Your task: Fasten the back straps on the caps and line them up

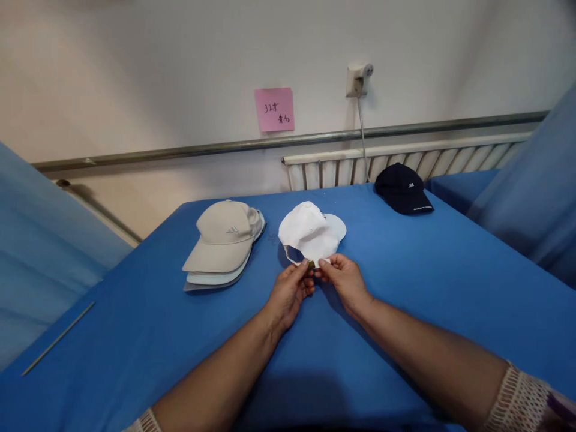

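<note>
A white baseball cap (308, 231) rests on the blue table cover, its brim pointing away to the right and its back opening facing me. My left hand (290, 288) pinches the cap's rear strap beside a small brass-coloured buckle (311, 264). On the other side of that buckle, my right hand (344, 277) grips the strap end between thumb and fingers. Left of the hands sits a stack of caps, a beige cap (225, 231) on top with paler and grey brims under it. A black cap (402, 187) lies at the back right.
The blue-covered table (171, 342) fills the foreground. A thin stick (58, 339) lies at its left edge. Behind are a metal rail (216, 146), a radiator (333, 171) and a plugged-in cord (362, 132). A pink note (274, 110) is on the wall. Blue curtains (40, 252) hang at both sides.
</note>
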The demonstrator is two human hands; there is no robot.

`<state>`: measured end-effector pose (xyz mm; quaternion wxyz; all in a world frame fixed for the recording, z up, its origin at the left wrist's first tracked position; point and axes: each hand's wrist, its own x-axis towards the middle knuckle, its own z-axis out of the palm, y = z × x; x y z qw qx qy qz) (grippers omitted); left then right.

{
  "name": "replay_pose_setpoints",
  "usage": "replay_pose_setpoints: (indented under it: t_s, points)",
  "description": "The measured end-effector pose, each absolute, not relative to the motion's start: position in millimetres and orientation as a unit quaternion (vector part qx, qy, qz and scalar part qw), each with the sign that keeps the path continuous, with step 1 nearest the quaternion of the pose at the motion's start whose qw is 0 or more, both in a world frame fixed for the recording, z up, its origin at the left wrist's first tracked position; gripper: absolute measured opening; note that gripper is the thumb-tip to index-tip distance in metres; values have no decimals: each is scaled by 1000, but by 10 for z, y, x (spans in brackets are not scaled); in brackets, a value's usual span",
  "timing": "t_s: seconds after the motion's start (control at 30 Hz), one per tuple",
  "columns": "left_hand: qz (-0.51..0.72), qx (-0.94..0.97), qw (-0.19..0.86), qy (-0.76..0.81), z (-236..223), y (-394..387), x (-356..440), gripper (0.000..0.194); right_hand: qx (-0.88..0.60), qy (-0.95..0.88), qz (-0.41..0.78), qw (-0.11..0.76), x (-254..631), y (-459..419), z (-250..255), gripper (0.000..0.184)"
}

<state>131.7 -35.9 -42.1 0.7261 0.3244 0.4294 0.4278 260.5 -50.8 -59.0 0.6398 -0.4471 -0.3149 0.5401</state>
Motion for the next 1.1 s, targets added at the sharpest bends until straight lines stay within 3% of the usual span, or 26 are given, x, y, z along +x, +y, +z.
replay_pose_setpoints:
  t_s: [0.37,0.67,1.1]
  points:
    - [444,257,775,370,-462,-342,1308,13,-439,-260,564,649,2603,-518,-594,37]
    - [464,267,749,391,-469,-347,1309,16,-439,-239,563,658,2600,-514,-617,39]
    - [459,278,744,398,-492,-374,1308,21,-451,-156,571,668,2617,-551,-587,60]
